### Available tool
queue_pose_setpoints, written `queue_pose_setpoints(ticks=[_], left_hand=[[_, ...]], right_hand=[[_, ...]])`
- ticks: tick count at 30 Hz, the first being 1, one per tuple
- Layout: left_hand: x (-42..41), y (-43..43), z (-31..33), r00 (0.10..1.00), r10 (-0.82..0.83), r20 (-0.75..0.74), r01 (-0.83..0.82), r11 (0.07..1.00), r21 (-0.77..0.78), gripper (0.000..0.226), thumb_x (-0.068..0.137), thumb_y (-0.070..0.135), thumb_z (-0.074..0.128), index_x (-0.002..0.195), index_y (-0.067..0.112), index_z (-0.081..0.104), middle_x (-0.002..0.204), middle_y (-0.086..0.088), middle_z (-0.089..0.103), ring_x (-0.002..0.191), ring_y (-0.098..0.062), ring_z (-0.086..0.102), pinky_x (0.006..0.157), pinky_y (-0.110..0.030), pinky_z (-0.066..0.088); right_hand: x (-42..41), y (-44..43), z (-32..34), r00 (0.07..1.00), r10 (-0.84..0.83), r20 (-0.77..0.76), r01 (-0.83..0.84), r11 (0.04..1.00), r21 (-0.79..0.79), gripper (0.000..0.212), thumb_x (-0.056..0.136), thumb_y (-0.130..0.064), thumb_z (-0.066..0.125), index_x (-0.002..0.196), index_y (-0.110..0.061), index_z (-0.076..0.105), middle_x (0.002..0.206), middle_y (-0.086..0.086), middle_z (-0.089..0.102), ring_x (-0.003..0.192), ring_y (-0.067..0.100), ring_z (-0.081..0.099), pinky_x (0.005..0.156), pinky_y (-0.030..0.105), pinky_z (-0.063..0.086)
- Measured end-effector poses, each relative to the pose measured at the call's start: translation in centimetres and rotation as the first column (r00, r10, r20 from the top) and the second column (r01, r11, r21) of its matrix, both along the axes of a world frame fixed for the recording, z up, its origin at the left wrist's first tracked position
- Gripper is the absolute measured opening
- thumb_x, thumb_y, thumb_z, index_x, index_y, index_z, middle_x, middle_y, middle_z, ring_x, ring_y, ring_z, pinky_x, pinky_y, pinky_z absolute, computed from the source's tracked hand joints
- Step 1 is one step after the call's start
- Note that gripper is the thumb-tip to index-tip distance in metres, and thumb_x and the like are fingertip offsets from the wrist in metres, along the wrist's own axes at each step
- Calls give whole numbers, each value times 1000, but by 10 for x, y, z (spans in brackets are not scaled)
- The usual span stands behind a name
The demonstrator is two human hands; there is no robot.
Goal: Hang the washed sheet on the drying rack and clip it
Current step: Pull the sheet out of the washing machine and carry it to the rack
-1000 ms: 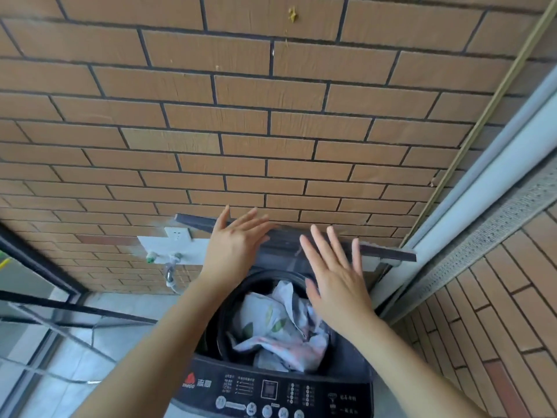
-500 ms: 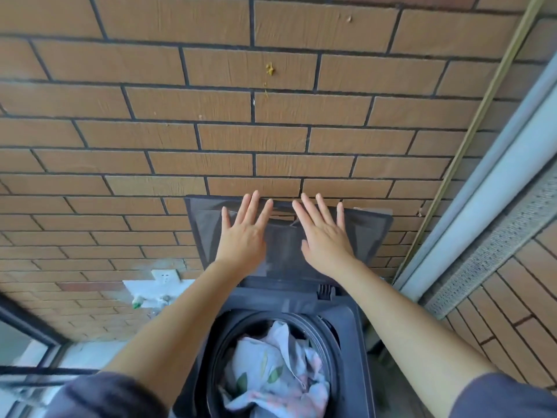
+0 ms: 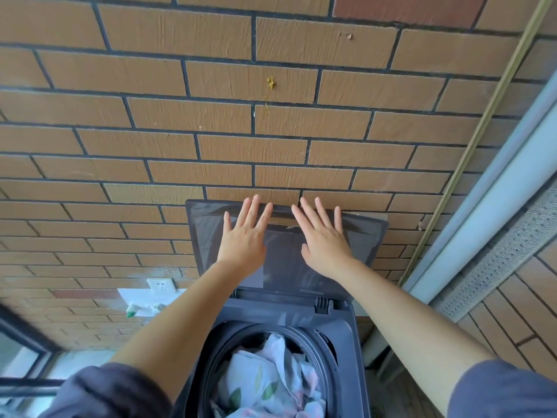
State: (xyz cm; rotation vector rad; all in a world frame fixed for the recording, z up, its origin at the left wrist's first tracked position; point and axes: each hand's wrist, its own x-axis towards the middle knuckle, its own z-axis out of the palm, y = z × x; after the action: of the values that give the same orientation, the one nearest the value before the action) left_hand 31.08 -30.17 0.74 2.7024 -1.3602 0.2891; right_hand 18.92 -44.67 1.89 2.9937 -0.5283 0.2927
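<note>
A crumpled white sheet (image 3: pixel 265 384) with a leaf and flower print lies in the drum of a dark grey top-loading washing machine (image 3: pixel 337 327). The machine's lid (image 3: pixel 205 233) stands raised, up against the brick wall. My left hand (image 3: pixel 244 236) and my right hand (image 3: pixel 324 239) press flat on the lid's inner face, fingers straight and spread. Neither hand holds anything. No drying rack or clips are in view.
A brick wall (image 3: pixel 271 131) fills the view behind the machine. A white socket (image 3: pixel 161 286) and a tap fitting sit on the wall to the left. A white door frame (image 3: pixel 497 206) runs along the right. A dark railing (image 3: pixel 27 336) crosses the lower left.
Both hands have pushed the lid from nearly level up to standing against the wall. The camera has moved closer and tilted up, hiding the control panel.
</note>
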Motion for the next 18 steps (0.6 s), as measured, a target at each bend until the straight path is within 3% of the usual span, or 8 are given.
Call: queue_pose_setpoints(ticks=[7, 10, 13, 18], left_hand=[[-13, 26, -2, 999, -18, 28, 18, 1000, -11, 85, 89, 20, 47, 151, 24, -11, 157, -4, -21, 145, -23, -17, 115, -52, 4], [-29, 46, -27, 1000, -26, 2, 26, 993, -113, 78, 83, 14, 54, 151, 18, 16, 159, -9, 6, 147, -28, 5, 114, -53, 16], [-50, 72, -87, 996, -64, -62, 54, 986, -159, 68, 72, 11, 66, 136, 14, 44, 148, -12, 38, 138, -32, 35, 105, -55, 35], [-82, 104, -192, 897, 39, -440, 91, 958, 272, 72, 88, 41, 53, 149, 27, 16, 159, 1, 9, 147, -20, 4, 118, -43, 14]], right_hand=[[-31, 9, -17, 998, 51, -29, -54, 993, -106, 82, 90, -12, 44, 151, -26, -9, 156, 0, -25, 143, 27, -23, 114, 57, -9], [-55, 23, -42, 998, 56, -32, -55, 998, 4, 80, 90, -12, 44, 151, -25, -5, 158, -1, -21, 145, 24, -20, 117, 53, -4], [-86, 47, -92, 984, 134, -118, -107, 972, 210, 76, 92, -13, 43, 152, -27, -2, 155, -4, -24, 144, 22, -21, 119, 47, -1], [-116, 76, -189, 886, 236, -400, -12, 873, 488, 81, 93, -26, 52, 151, -32, -4, 150, -10, -32, 145, 20, -18, 119, 44, 10]])
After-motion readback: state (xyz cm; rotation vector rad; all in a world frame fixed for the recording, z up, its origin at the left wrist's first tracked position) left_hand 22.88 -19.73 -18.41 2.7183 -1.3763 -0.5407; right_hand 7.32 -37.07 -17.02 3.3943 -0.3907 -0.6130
